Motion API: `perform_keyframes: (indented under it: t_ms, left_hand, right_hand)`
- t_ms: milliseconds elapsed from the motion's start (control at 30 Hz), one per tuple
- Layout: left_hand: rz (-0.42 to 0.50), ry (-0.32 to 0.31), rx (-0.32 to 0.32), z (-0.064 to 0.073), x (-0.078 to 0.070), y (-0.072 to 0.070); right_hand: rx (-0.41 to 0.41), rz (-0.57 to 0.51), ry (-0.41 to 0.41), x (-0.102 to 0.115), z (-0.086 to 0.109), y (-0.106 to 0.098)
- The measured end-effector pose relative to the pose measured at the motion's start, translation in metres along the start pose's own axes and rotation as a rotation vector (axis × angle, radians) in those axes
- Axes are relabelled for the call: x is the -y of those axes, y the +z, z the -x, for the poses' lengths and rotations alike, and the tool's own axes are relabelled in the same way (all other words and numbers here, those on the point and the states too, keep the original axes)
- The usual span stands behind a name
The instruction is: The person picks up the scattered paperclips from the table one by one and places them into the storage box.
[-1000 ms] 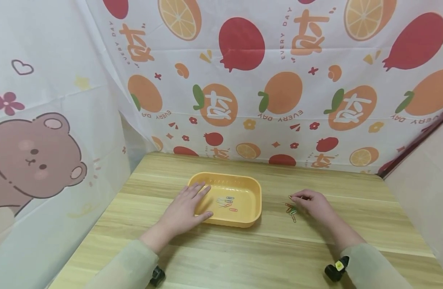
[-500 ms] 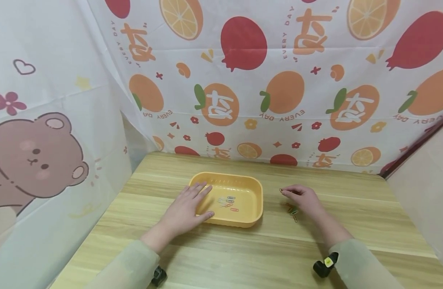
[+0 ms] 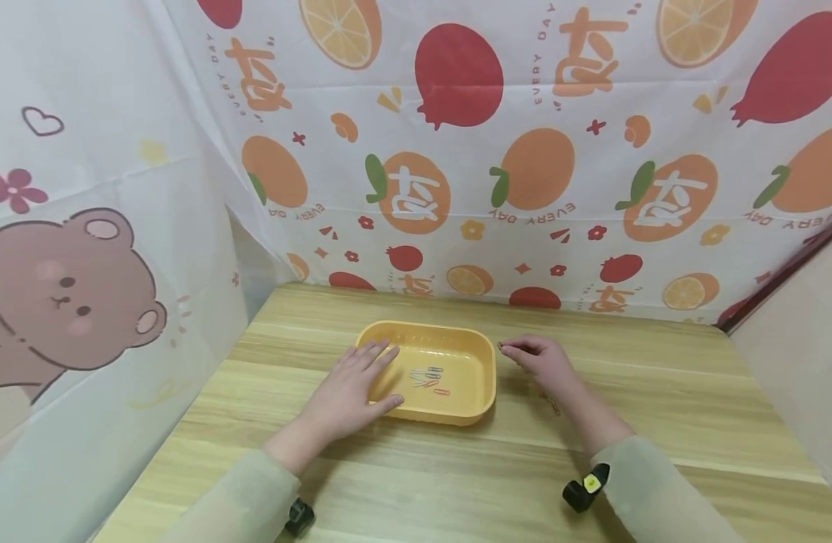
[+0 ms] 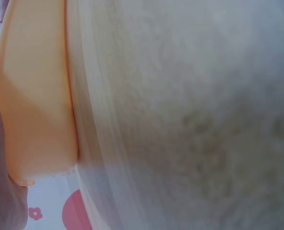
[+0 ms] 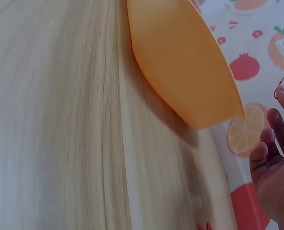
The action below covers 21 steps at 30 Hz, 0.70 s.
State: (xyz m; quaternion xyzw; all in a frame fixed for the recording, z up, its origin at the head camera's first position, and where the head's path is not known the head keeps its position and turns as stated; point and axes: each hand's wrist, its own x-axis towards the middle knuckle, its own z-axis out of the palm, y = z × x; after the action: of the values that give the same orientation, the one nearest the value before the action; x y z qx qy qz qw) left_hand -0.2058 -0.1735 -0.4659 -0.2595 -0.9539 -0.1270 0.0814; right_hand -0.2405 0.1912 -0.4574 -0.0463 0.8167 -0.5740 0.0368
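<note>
My right hand (image 3: 543,365) pinches a small paper clip (image 5: 280,88), which looks red in the right wrist view, between thumb and finger. It hovers just off the right end of a yellow plastic tray (image 3: 492,381). Several paper clips (image 3: 428,376), pale, blue and red, lie loosely inside the tray. Across the tray's left rim rests my left hand (image 3: 348,388), its fingers spread and relaxed. Beneath the right wrist a few more paper clips (image 3: 555,406) lie on the table, mostly hidden by the arm in the head view.
A wood-grain table (image 3: 416,483) carries everything. Behind it hangs a white cloth (image 3: 466,181) printed with fruit, and on the left a bear-print cloth (image 3: 69,302). A black wrist camera (image 3: 581,494) sits under the right sleeve.
My right hand has carried the paper clip up and left, from the small pile on the table to beside the tray. The left hand and tray have stayed put.
</note>
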Motion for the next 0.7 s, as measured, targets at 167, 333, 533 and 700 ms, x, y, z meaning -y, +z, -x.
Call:
perform_keyframes:
  t_ms: [167,333,533,700]
  left_hand:
    - [0.004,0.006,-0.012,0.000,-0.001,0.000]
    - [0.008,0.005,-0.022,0.001,0.000,-0.001]
    - [0.010,-0.001,-0.006,0.002,0.000,0.000]
    - [0.006,-0.009,0.006,0.001,-0.001,0.000]
  right_hand:
    - [0.002,-0.013,-0.009,0.008,-0.002,0.010]
    - [0.017,-0.004,-0.034,0.015,-0.004,0.020]
    - [0.039,0.001,-0.066,0.024,-0.007,0.032]
    - [0.054,0.029,-0.090,0.032,-0.010,0.042]
